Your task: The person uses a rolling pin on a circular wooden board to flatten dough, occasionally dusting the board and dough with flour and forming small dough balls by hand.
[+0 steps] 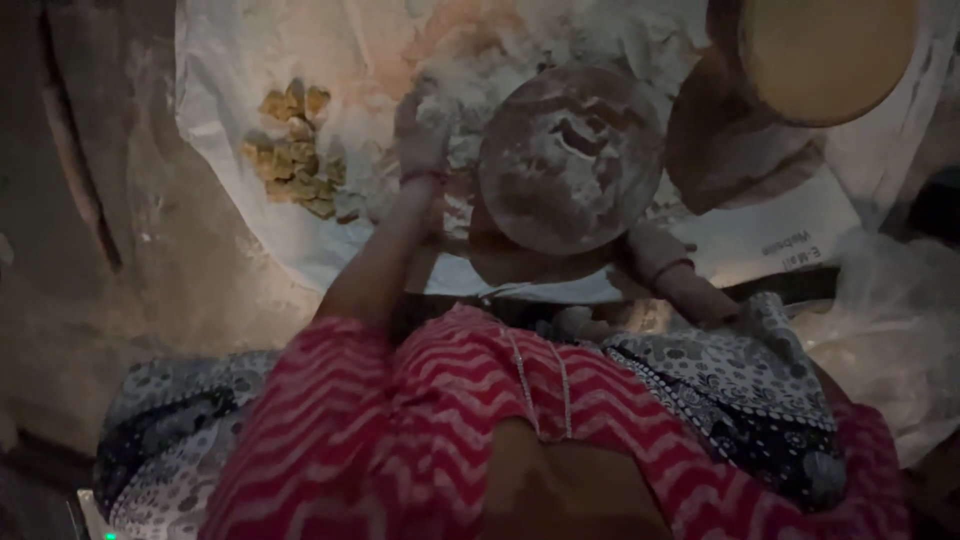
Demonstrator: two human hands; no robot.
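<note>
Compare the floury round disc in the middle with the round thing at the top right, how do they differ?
The floured disc is grey-white, patchy with flour and shown whole; the tan disc is smooth, evenly tan and cut off by the frame's edge. The left hand is beside the floured disc; no hand is near the tan disc. Both are round.

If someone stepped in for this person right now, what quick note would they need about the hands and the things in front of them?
Left hand: flour-coated, resting in the loose flour on the white sheet, beside the round floured board.
Right hand: at the board's lower right edge; grip hard to see.
Yellowish dough pieces: heaped on the sheet, left of the left hand.
Round wooden disc: upper right, untouched.
Done: board dusted with flour.
Left: dough pieces not yet on the board.
</note>
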